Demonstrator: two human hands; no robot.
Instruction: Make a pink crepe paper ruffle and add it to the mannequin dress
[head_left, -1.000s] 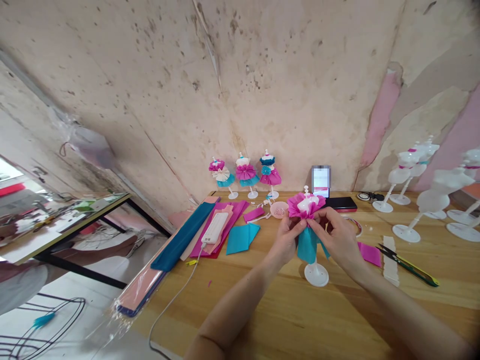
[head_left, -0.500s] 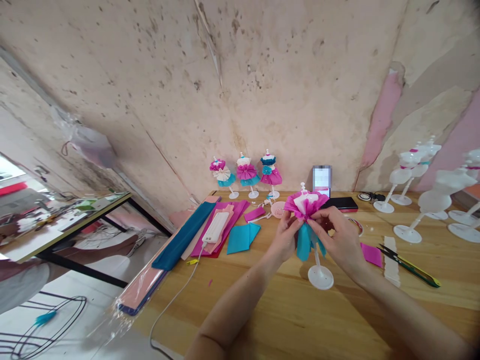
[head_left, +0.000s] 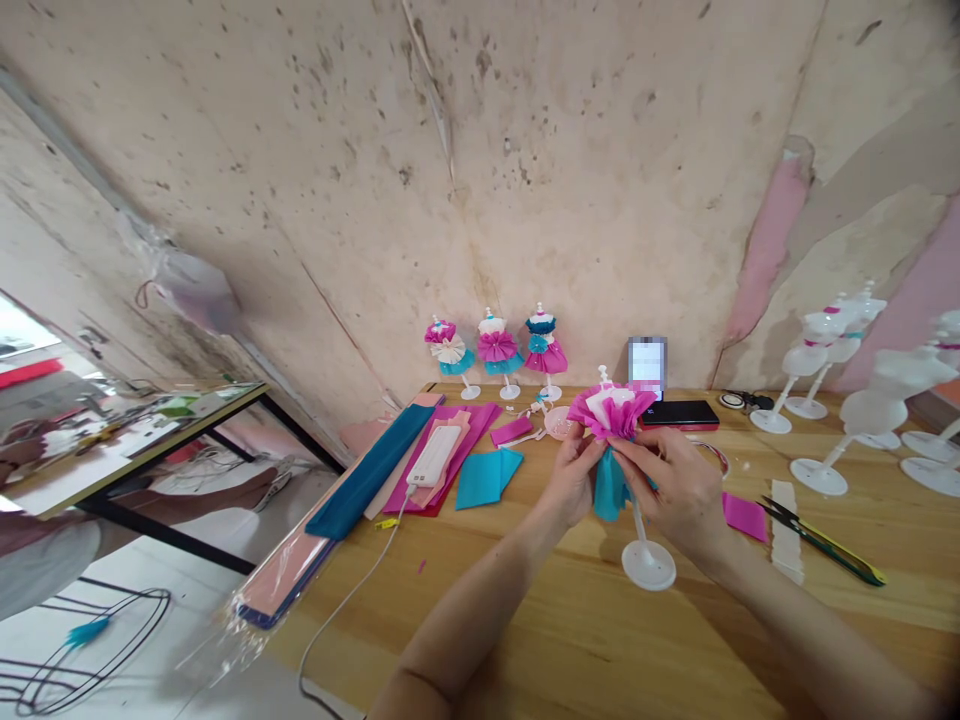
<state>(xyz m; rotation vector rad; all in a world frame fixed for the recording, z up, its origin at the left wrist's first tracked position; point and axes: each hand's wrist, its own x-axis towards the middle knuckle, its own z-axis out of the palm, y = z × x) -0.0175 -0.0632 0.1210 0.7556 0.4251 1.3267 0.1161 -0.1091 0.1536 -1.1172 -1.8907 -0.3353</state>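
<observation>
Crepe-paper dress (head_left: 611,420) on a white mannequin stand (head_left: 648,566) is held between the person's two hands, out over the wooden table (head_left: 525,630). Its long axis leans: the small knobbed top points up and away toward the wall, while the thin stem runs down and toward the person's right to the round base. A magenta ruffle flares around the white bodice, and a teal paper skirt (head_left: 611,487) hangs below it. The left hand (head_left: 574,483) curls in from the near side, its fingers closed against the ruffle and the teal paper. The right hand (head_left: 667,492) sits nearer the stem and base, with thumb and fingers pinched together on the paper at the waist. From here I can't tell whether the base touches the wood.

Three dressed mannequins (head_left: 497,345) stand in a row farther along the table, near the wall. Off to the person's right lie a magenta paper square (head_left: 745,517) and a pair of scissors (head_left: 821,540), just beside a white paper strip (head_left: 786,530). To the left, a folded teal paper sheet (head_left: 484,478) lies beside a white power bank (head_left: 433,456) resting on magenta paper (head_left: 469,430).
</observation>
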